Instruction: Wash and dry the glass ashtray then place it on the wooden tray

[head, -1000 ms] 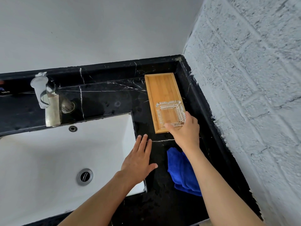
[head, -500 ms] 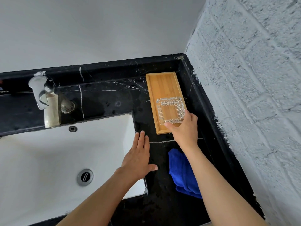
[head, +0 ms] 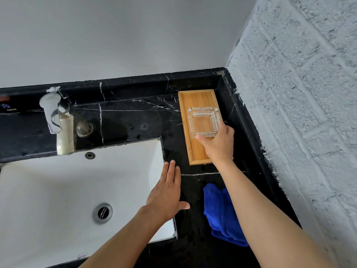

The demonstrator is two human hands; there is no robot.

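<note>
A square, ribbed glass ashtray sits over the middle of the wooden tray, which lies on the black marble counter in the corner by the brick wall. My right hand grips the ashtray's near edge, thumb on the left and fingers on the right side. Whether the ashtray rests fully on the tray or is held just above it, I cannot tell. My left hand lies flat and empty, fingers together, on the counter at the sink's right rim.
A blue cloth lies crumpled on the counter under my right forearm. The white sink with its drain fills the left. A chrome tap stands behind it. A white brick wall closes the right side.
My right hand has carried the ashtray from the tray's near end farther back toward its middle. My left hand has stayed on the counter edge.
</note>
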